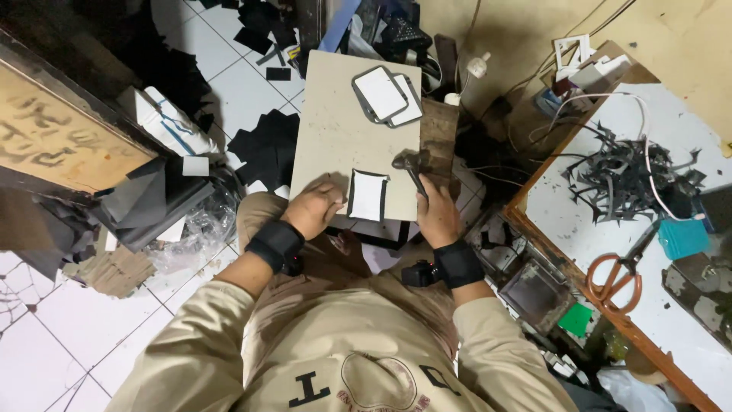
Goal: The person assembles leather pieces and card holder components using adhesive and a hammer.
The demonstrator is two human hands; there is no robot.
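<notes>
A small white rectangular piece (369, 195) with dark edges lies at the near edge of a beige work board (335, 122). My left hand (314, 206) rests with bent fingers on the board just left of the piece, touching its left side. My right hand (433, 210) is closed around the handle of a dark hammer (412, 166), whose head hovers at the piece's upper right corner. Both wrists wear black bands.
Two rounded white-faced frames (386, 94) lie at the board's far end beside a wooden block (440, 133). Black scraps (263, 145) litter the tiled floor at left. A white table (648, 252) at right holds orange-handled scissors (618, 278) and dark offcuts (625, 179).
</notes>
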